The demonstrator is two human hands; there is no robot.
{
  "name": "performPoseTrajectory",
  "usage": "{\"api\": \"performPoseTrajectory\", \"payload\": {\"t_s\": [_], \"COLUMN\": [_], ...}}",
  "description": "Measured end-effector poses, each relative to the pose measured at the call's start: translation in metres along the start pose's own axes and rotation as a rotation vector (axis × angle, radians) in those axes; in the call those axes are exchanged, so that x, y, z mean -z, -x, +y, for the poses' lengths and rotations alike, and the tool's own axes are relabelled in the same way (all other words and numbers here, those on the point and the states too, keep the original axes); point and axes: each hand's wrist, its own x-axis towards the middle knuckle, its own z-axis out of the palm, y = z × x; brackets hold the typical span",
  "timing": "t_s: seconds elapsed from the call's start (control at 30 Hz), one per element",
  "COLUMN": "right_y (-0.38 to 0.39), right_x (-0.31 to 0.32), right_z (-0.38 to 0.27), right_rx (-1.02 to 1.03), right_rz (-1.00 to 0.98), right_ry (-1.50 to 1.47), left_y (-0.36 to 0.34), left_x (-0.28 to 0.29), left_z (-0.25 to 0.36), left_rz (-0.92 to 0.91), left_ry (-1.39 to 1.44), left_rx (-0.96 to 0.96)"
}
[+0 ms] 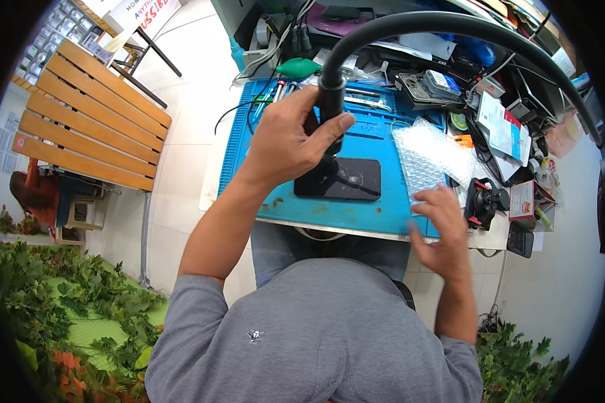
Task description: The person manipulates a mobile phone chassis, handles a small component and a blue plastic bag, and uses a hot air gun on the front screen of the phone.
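My left hand (289, 134) is wrapped round the lower end of a thick black gooseneck hose (410, 24), which arches in from the right. Directly below that end, a black smartphone (359, 176) lies flat and screen up on a blue work mat (316, 215). Some reflections show on its glass. At the mat's right front edge hovers my right hand (444, 232), a little blurred, its fingers apart and nothing in them. Just beyond those fingers is a clear bubble-wrap sheet (427, 158). A black clamp-like holder (482, 201) stands to the right of this hand.
Along the mat's back are a green rubber blower (298, 68), screwdrivers and tweezers. Boxes, cables and a parts case (444, 84) crowd the right back. A red-and-white box (523, 200) sits at right. Left across the floor stand a slatted wooden table (94, 117) and a seated person (37, 191).
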Motion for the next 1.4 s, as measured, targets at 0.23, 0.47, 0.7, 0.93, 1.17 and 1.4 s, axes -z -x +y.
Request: {"api": "performPoseTrajectory", "payload": {"t_s": [0.23, 0.47, 0.7, 0.93, 1.17, 1.4], "right_y": [0.007, 0.010, 0.012, 0.014, 0.014, 0.017], "right_x": [-0.082, -0.088, -0.090, -0.090, -0.087, -0.087], "right_z": [-0.004, -0.002, 0.001, 0.005, 0.003, 0.003], "right_rx": [-0.071, -0.056, -0.031, -0.019, -0.021, -0.026], "right_rz": [0.263, 0.239, 0.276, 0.309, 0.347, 0.358], "right_ry": [-0.095, 0.006, 0.022, -0.002, -0.012, 0.008], "left_y": [-0.014, -0.022, -0.023, -0.015, -0.010, -0.007], "left_x": [-0.020, -0.031, -0.041, -0.047, -0.057, -0.062], "left_z": [0.008, 0.008, 0.022, 0.033, 0.031, 0.036], "left_rz": [-0.060, -0.125, -0.158, -0.148, -0.168, -0.222], "left_ry": [0.011, 0.041, 0.094, 0.176, 0.275, 0.336], "left_rx": [-0.029, 0.008, 0.026, 0.074, 0.066, 0.093]}}
